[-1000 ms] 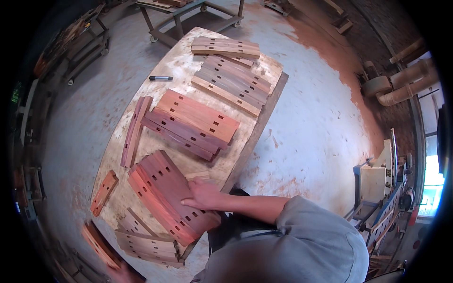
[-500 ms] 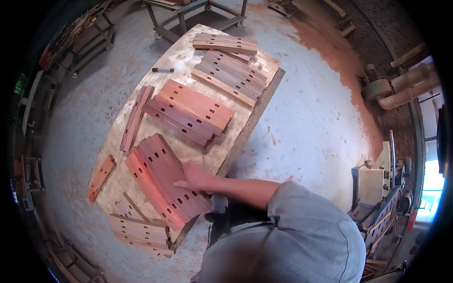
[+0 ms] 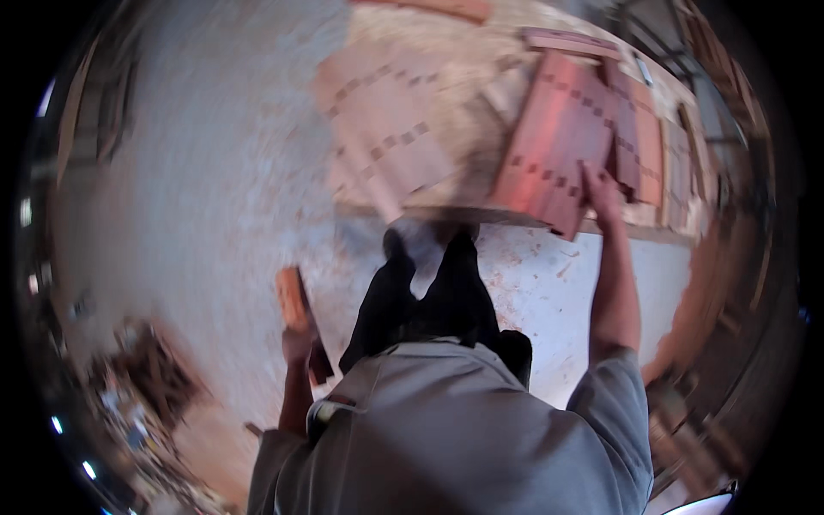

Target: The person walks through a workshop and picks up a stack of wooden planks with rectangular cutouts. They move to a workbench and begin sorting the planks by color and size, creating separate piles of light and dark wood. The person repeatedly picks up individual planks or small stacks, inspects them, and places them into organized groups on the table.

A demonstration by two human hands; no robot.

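Looking down through the head camera, you see a smeared picture, so only the coarse layout reads. Your right hand (image 3: pixel 601 193) reaches far out to the right and lies flat on the near end of a stack of reddish slotted boards (image 3: pixel 562 129), fingers spread and pressing rather than wrapped around anything; the flat palm looks placed to steady or slide the stack at the bench edge. Your left hand (image 3: pixel 298 343) hangs low beside your left leg and is closed around a short reddish wood piece (image 3: pixel 293 300), held roughly upright so that it stays clear of your dark trousers (image 3: pixel 421 296).

Paler slotted boards (image 3: pixel 386 129) lie side by side on the left part of the workbench (image 3: pixel 446 210), apart from the red stack. More boards sit further right, too blurred to count. The bench top is pale, worn sheet wood. Below it the concrete floor (image 3: pixel 197 197) is grey with reddish sawdust near your feet. A dark heap of clutter (image 3: pixel 146 378) lies at the near left.
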